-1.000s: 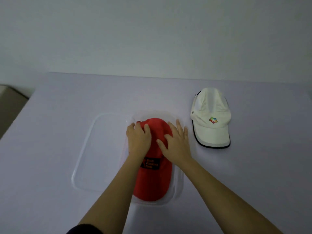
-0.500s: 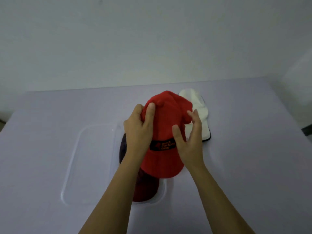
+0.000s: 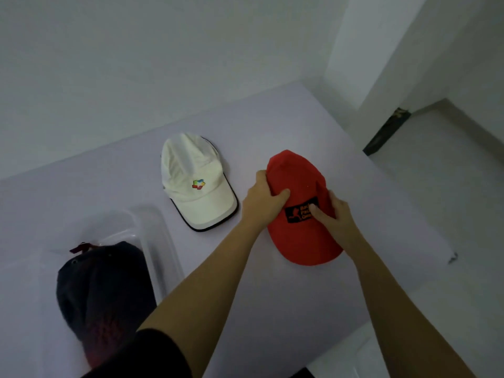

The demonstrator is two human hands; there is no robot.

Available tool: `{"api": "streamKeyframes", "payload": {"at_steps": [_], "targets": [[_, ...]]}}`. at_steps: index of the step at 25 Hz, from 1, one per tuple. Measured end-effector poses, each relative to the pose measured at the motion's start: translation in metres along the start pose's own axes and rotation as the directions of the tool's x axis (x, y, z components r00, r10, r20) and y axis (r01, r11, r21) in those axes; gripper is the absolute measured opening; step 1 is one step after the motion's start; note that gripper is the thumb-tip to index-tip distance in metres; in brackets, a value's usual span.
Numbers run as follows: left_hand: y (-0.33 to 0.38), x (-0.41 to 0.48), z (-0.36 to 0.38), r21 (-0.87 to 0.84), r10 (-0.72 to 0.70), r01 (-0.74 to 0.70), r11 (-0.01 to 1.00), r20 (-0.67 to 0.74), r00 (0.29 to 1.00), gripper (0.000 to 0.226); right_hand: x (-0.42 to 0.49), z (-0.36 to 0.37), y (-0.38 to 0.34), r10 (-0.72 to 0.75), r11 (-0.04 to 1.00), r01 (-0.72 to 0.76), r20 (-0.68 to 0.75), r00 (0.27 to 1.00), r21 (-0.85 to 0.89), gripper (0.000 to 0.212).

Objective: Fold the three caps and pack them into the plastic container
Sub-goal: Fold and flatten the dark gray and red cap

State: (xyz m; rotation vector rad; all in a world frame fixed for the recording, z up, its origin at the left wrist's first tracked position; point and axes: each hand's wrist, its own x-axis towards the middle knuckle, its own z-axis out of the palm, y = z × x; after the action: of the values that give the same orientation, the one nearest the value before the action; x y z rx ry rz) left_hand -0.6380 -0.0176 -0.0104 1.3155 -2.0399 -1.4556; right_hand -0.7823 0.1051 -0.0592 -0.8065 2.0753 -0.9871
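Down at the near left, the dark cap (image 3: 103, 285) sits inside the clear container (image 3: 161, 241), so I'd call that one packed. Just past it and off to the right, both hands are on the red cap (image 3: 297, 236), which lies on the table (image 3: 300, 309) well clear of the container. The left hand (image 3: 261, 203) curls round the crown's left edge, thumb on top. The right hand (image 3: 335, 216) wraps the other side, thumb pressing the black logo patch. My guess is it's laid out there for folding room, pinned from both sides so the soft crown doesn't slide. Its brim points toward the person and the crown's a bit crumpled. Farther back, the white cap (image 3: 193, 173) lies untouched, with a colourful logo and dark brim trim.
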Motion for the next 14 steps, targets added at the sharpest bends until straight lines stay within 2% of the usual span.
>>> {"api": "streamKeyframes", "payload": {"at_steps": [2, 3, 8, 9, 11, 14], "targets": [[-0.005, 0.018, 0.023, 0.076, 0.006, -0.007, 0.997, 0.008, 1.000, 0.060, 0.018, -0.005, 0.018, 0.137, 0.967, -0.135, -0.006, 0.991, -0.215, 0.108], [-0.008, 0.025, 0.031, 0.106, 0.008, -0.009, 0.994, 0.010, 1.000, 0.065, 0.023, -0.005, 0.024, 0.148, 0.952, -0.146, -0.013, 0.989, -0.268, 0.113], [-0.016, 0.042, 0.049, 0.226, -0.014, 0.013, 0.974, 0.000, 1.000, 0.086, 0.038, -0.004, 0.029, 0.101, 0.936, -0.096, -0.004, 0.995, -0.339, 0.106], [-0.016, 0.040, 0.045, 0.220, -0.009, 0.010, 0.976, -0.008, 1.000, 0.088, 0.036, -0.002, 0.022, 0.073, 0.932, -0.073, -0.014, 0.997, -0.355, 0.103], [-0.008, 0.037, 0.028, 0.172, 0.031, -0.020, 0.985, -0.061, 0.998, 0.089, 0.035, 0.000, 0.000, -0.094, 0.917, 0.072, -0.038, 0.995, -0.393, 0.099], [-0.006, 0.016, -0.024, 0.098, 0.053, -0.033, 0.995, -0.204, 0.978, 0.081, 0.037, 0.022, -0.045, -0.364, 0.852, 0.334, 0.003, 0.931, -0.403, 0.093]]}}
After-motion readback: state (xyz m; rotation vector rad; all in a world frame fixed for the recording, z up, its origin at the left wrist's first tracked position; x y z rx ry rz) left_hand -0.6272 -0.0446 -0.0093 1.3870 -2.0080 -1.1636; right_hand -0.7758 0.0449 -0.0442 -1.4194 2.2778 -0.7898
